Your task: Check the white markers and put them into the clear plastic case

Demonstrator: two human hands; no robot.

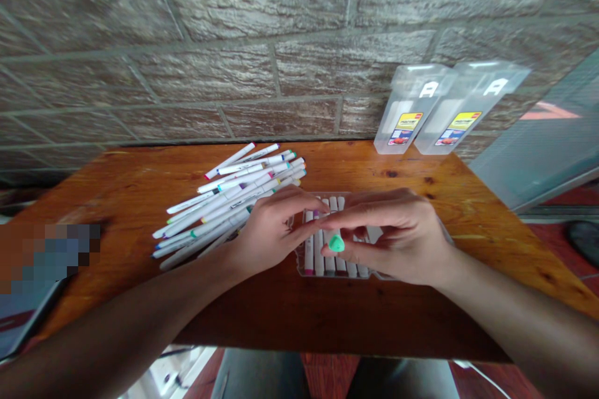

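My right hand (397, 234) is closed round a white marker whose mint-green cap (336, 243) points toward me, just above a clear plastic tray (299, 262) that holds several white markers (322, 252) side by side. My left hand (274, 227) meets it from the left, thumb and forefinger pinched at the same marker near its far end. Both hands hover over the tray at the middle of the wooden table (281, 305). What lies under the right palm is hidden.
A loose pile of white markers with coloured caps (229, 202) lies left of the tray. Two clear plastic marker cases (412, 109) (468, 106) lean against the stone wall at the back right. A dark flat object (23, 318) sits at the left edge.
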